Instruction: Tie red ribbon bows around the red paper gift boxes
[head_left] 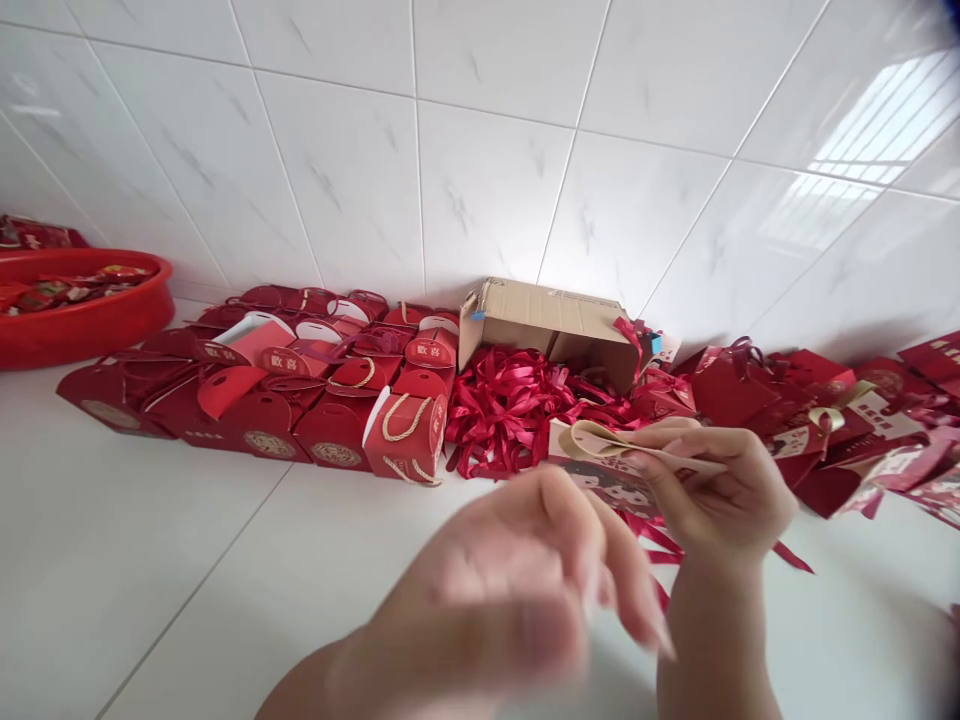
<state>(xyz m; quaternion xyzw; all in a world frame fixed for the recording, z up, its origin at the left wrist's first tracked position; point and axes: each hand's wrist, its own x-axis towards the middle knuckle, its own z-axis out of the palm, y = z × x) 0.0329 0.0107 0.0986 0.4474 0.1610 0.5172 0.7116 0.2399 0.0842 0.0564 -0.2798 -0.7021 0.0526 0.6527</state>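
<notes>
My right hand pinches a folded cream ribbon between thumb and fingers, a loop of it sticking out to the left. Just below the ribbon is a printed gift bag with a cartoon picture. Whether the hand also grips the bag I cannot tell. My left hand is nearer the camera and smeared by motion. Its fingers are loosely bent, the thumb apart from them, with nothing visible in it. Beyond both hands lies a heap of dark red ribbons.
Several red gift boxes stand in rows along the tiled wall. An open cardboard box lies behind the ribbons. More red bags are on the right. At the far left, a red basin holds small packets.
</notes>
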